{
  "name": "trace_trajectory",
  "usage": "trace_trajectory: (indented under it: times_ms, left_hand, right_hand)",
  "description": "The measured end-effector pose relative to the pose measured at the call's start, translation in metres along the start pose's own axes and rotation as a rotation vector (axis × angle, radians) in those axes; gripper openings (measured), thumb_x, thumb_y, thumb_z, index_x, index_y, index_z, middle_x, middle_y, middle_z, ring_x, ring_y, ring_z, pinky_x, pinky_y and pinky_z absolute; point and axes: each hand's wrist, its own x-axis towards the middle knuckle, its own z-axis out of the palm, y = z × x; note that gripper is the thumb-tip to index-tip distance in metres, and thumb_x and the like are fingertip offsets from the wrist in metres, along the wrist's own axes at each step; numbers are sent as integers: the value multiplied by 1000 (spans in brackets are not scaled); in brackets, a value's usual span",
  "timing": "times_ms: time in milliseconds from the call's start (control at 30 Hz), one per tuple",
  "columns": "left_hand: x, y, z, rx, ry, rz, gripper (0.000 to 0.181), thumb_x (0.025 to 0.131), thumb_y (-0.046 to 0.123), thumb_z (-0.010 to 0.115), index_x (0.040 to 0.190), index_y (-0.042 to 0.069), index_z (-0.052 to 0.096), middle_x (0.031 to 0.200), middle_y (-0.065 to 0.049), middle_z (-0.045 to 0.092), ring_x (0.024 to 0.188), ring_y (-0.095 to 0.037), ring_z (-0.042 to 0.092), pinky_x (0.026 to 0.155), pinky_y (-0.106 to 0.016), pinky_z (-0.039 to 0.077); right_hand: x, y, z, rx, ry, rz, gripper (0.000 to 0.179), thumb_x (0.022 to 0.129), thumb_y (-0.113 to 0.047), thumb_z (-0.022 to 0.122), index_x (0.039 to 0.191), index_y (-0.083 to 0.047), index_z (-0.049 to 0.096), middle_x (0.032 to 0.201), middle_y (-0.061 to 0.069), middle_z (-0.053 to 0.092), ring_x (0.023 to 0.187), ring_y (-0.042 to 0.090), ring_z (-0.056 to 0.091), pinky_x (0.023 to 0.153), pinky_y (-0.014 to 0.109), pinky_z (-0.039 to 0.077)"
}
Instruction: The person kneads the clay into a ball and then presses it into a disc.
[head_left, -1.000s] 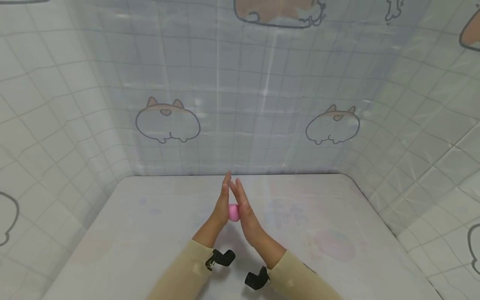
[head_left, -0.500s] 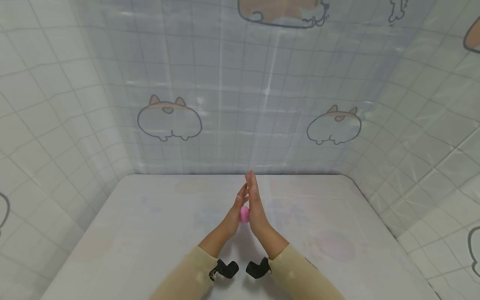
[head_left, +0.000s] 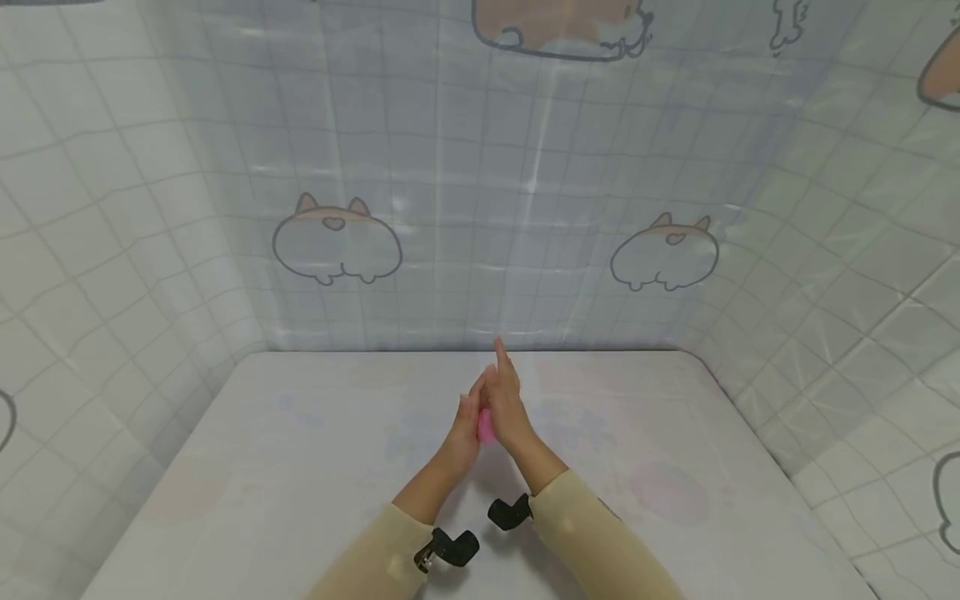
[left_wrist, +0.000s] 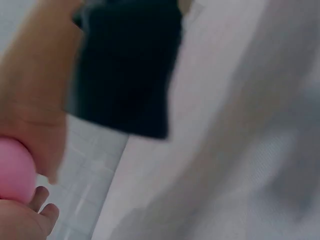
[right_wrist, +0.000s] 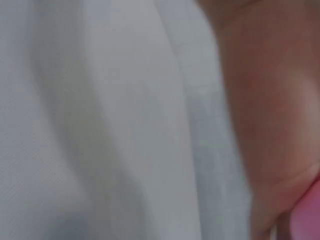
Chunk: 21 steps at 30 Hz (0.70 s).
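Observation:
A smooth pink ball [head_left: 486, 427], apparently soft clay, sits between the two palms above the table. My left hand [head_left: 459, 440] presses it from the left, its fingers extended forward. From the other side my right hand [head_left: 512, 410] lies flat against it, fingers straight and reaching farther forward than the left ones. The palms partly cover the ball in the head view. In the left wrist view the pink ball [left_wrist: 15, 172] shows between both hands at the left edge. Only a piece of the pink ball [right_wrist: 307, 215] appears in the right wrist view, which is blurred.
A white table [head_left: 300, 500] with faint coloured prints lies under the hands. Around it hang grid-patterned sheets [head_left: 480, 208] with cartoon dogs. Black wrist cameras [head_left: 456, 547] project inward from both beige sleeves [head_left: 592, 533].
The right hand has slid forward while the left has drawn back, with the ball still between the palms. Both hands and the ball have shifted slightly right since one second ago.

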Motion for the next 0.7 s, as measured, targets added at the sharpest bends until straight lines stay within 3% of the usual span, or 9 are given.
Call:
trace_trajectory:
  times_ms: [167,300,467,700]
  left_hand:
    - [-3,7,0,13,45,4,87,98,71,4,161,11,-5,167,-12,-10,151,-38,-1,117,-63,0]
    - [-1,9,0,78,133,71,82,99,69,4,162,16,-4,168,-6,-6,153,-33,-1,115,-66,-3]
    - [5,10,-2,187,236,91,81,99,70,7,162,22,-2,168,-6,-1,153,-30,0,112,-70,-3]
    - [11,11,-4,201,293,6,90,92,81,14,162,27,0,167,-11,1,152,-38,1,109,-76,2]
  right_hand:
    - [0,11,4,62,-101,37,75,102,-64,23,162,-21,13,166,12,14,151,34,11,114,68,11]
    - [-6,17,9,147,-211,25,75,102,-63,25,163,-21,8,167,6,9,152,32,9,116,66,8]
    - [-16,14,13,157,-261,-77,74,105,-59,17,162,-14,5,168,6,4,153,29,3,116,65,5]
    - [-27,1,13,204,-241,-265,83,102,-66,7,161,-8,3,167,16,4,152,34,3,117,63,7]
